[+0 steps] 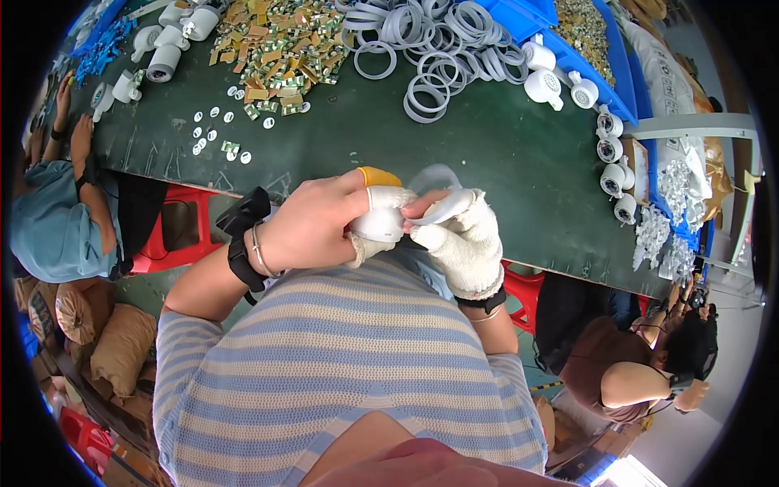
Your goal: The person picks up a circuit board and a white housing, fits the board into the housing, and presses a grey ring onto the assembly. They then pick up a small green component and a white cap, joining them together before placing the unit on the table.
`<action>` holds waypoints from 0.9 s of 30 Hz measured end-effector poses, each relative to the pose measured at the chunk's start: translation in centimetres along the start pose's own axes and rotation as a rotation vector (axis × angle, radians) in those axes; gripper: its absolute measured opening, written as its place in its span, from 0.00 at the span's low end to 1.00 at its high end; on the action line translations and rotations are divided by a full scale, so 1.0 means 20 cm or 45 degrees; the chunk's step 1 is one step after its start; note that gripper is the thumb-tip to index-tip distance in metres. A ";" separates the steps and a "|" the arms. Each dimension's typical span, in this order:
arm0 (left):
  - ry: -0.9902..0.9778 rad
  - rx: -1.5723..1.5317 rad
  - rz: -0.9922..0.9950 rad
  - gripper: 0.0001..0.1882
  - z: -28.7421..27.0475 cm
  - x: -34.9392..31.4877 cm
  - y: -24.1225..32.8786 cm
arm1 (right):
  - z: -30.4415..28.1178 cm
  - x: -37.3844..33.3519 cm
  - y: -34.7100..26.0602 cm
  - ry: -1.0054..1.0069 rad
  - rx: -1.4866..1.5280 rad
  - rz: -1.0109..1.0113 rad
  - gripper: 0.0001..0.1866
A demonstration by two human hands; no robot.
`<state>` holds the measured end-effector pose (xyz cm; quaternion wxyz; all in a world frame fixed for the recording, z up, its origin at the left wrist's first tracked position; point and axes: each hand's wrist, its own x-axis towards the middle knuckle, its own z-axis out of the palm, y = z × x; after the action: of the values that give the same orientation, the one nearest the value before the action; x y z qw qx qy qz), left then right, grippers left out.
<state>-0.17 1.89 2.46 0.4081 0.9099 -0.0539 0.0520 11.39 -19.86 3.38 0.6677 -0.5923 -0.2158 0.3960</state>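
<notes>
My left hand [308,221], bare apart from a yellow cover and a white cover on its fingers, is closed around a white rounded plastic housing [380,225]. My right hand [471,247], in a white knitted glove with some fingertips bare, pinches a translucent grey ring [448,209] right beside the housing. A blurred curved edge, perhaps of the same ring or a second one, shows just above. Both hands are close together over the table's near edge. Whether ring and housing touch is hard to make out.
On the green table [519,178] lie a heap of grey rings [426,97], a pile of small circuit boards [280,49] and round white stickers [213,135]. White housings [165,62] stand at the far left, others [610,150] along the right. Co-workers sit at left [69,219] and right [604,357].
</notes>
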 end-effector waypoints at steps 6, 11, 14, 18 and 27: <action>0.002 -0.175 0.114 0.31 -0.03 0.01 -0.09 | -0.07 0.04 -0.01 0.313 -0.555 -0.588 0.23; 0.013 -1.093 -0.127 0.28 0.07 0.00 -0.11 | -0.11 0.07 -0.10 0.129 -0.559 -0.420 0.15; 0.191 -1.790 -0.529 0.33 0.06 0.00 -0.08 | -0.02 0.04 -0.12 0.264 0.106 -0.329 0.15; 0.131 -2.218 -0.473 0.42 0.05 0.01 -0.04 | 0.02 0.04 -0.12 -0.039 -0.079 -0.191 0.16; 0.082 -2.072 -0.223 0.58 0.11 -0.03 -0.03 | -0.01 0.03 -0.12 -0.100 -0.422 -0.360 0.13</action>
<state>-0.53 0.66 0.49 0.9446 0.3279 0.0084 -0.0094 12.62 -19.49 5.49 0.6012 -0.6419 -0.3847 0.2803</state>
